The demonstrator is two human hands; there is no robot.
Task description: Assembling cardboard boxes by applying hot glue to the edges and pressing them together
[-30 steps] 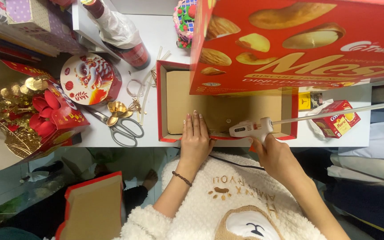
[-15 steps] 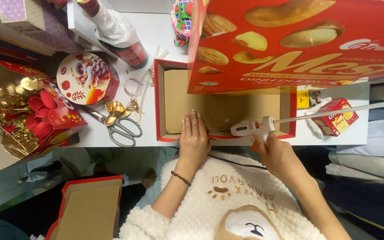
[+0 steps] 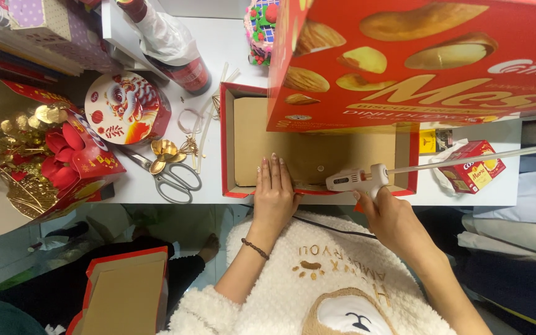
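Note:
An open red box (image 3: 226, 142) with a brown cardboard inside lies on the white table (image 3: 218, 43). Its tall red lid (image 3: 417, 62), printed with nuts and biscuits, stands upright at the far side. My left hand (image 3: 274, 192) lies flat, fingers together, on the box's near inner edge. My right hand (image 3: 386, 214) grips a white hot glue gun (image 3: 358, 178) with a long glue stick (image 3: 473, 159) poking out to the right. The gun's nozzle points left over the box's near wall, a short way right of my left hand.
Scissors (image 3: 169, 177) and gold ornaments (image 3: 162, 152) lie left of the box. A round festive tin (image 3: 125, 108), a wrapped bottle (image 3: 169, 43), a red-and-gold flower gift box (image 3: 38, 149), a small red carton (image 3: 476, 166) at right. Another open red box (image 3: 125, 291) is on the floor.
Both hands and the glue gun stay almost in place; the view has shifted slightly. No clear movement of the box.

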